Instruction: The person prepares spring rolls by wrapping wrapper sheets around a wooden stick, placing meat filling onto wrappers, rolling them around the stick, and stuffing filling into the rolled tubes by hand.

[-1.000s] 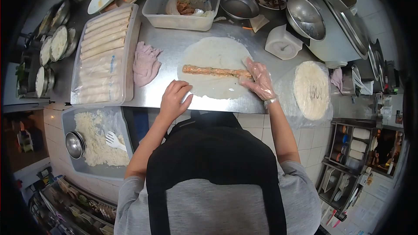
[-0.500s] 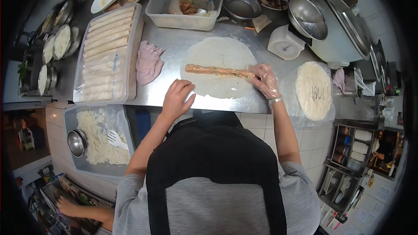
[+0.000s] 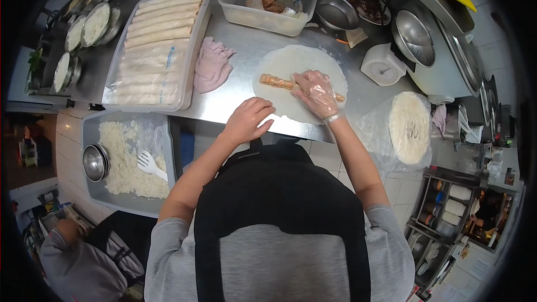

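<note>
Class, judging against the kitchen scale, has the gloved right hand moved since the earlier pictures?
Yes: the right hand has moved left, farther from the kitchen scale, and now covers more of the filling strip.

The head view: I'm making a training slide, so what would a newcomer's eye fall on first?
Probably the plastic-gloved right hand, set over a log of orange filling on a round, pale wrapper near the front edge of the steel counter. Next comes the clear tub of long pale rolls, left of the wrapper beyond a crumpled pink cloth. At lower left, a grey bin holds white rice and a slotted spatula.
</note>
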Demonstrator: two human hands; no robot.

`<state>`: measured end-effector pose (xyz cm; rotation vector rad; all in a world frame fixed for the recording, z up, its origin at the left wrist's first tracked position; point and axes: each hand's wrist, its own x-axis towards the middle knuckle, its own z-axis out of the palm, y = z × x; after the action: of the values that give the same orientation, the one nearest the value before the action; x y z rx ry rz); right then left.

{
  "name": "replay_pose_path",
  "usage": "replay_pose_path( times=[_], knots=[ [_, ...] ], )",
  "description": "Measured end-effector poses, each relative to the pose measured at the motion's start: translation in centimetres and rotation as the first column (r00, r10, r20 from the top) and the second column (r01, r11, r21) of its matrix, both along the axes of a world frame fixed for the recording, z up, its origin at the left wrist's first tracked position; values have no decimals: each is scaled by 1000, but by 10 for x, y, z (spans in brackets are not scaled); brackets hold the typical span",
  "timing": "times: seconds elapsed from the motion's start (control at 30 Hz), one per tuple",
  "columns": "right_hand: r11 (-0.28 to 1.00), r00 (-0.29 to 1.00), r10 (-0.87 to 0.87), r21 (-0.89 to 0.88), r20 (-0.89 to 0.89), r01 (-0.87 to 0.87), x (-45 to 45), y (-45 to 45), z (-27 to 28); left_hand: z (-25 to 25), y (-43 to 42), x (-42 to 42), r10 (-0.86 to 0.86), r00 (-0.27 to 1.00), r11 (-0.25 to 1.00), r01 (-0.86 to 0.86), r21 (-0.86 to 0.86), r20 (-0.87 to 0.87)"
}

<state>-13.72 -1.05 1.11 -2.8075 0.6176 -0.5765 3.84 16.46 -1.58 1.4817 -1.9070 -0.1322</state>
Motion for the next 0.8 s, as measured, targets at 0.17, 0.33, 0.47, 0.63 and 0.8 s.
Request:
replay_pose_path(
  times=[0.17,0.33,0.47,0.63,0.8],
  knots=[
    [1000,996,-15,16,-93,17,12,4,-6,-4,0,2,-18,999,1000,17,-19,-45],
    [996,996,-87,-24,35,88,39,20,-9,-4,1,3,-21,999,999,19,-28,-49],
    [988,994,-85,-121,70,93,76,28,-28,-2,0,2,-22,999,1000,22,-2,-42],
    [999,982,-39,30,-184,46,81,22,-14,-3,-2,-1,-20,999,1000,20,5,-33],
    [964,932,-251,148,260,219,14,-5,-12,12,-5,-6,13,999,1000,-13,13,33]
  ],
)
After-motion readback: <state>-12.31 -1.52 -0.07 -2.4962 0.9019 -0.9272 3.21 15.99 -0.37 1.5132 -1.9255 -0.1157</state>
